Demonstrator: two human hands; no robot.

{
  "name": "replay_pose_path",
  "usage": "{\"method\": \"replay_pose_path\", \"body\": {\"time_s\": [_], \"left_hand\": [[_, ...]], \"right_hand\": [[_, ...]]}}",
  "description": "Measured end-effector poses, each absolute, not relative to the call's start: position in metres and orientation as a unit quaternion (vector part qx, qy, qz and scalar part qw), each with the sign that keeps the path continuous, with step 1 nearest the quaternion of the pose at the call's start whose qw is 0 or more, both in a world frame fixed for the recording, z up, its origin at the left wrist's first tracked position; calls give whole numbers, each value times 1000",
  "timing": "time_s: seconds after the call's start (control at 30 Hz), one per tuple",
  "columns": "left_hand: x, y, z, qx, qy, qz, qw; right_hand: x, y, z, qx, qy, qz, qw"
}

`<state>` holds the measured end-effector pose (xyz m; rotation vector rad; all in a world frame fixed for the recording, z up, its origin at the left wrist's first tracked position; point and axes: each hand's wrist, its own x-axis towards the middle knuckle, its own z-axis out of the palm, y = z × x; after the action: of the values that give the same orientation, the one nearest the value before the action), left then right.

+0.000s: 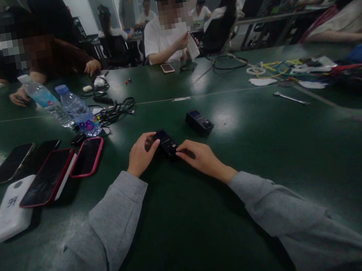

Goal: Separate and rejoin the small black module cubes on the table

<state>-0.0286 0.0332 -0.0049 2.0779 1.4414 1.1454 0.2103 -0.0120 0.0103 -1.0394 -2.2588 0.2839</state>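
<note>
In the head view, a wide dark green surface [195,225] is seen, its sheen catching pale patches of light; a seam line runs across it further back. It stands in a dim room where other people are seated along the far edge, with more tables and chairs behind them. To the left, two plastic water bottles [62,106] are tilted together beside a tangle of black cables [115,110]. Several phones [49,172], two in red cases, are laid side by side near a white power bank [9,210]. A metal tool [290,98] and coloured scraps are scattered at the right.

A small black device [167,143] is placed near the middle of the surface, between both hands. The left hand [141,154] is curled at its far left end, thumb and fingers pinched on it. The right hand [201,157] is laid flat just beside it, its fingertips touching the near right edge; whether they grip cannot be told. The device is slim, oblong and dark, with faint markings on its face. A second, boxier black device [199,122] is set apart just behind it.
</note>
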Motion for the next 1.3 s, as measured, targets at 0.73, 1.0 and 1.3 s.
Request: {"method": "replay_pose_path", "body": {"time_s": [0.73, 1.0, 1.3], "left_hand": [[-26, 29, -4, 755, 493, 407, 147], [-19, 14, 9, 876, 360, 320, -32], [-20, 17, 4, 889, 336, 310, -33]], "right_hand": [[210, -13, 5, -401, -856, 98, 312], [207, -8, -2, -384, -838, 147, 358], [205, -14, 7, -386, -850, 132, 333]]}}
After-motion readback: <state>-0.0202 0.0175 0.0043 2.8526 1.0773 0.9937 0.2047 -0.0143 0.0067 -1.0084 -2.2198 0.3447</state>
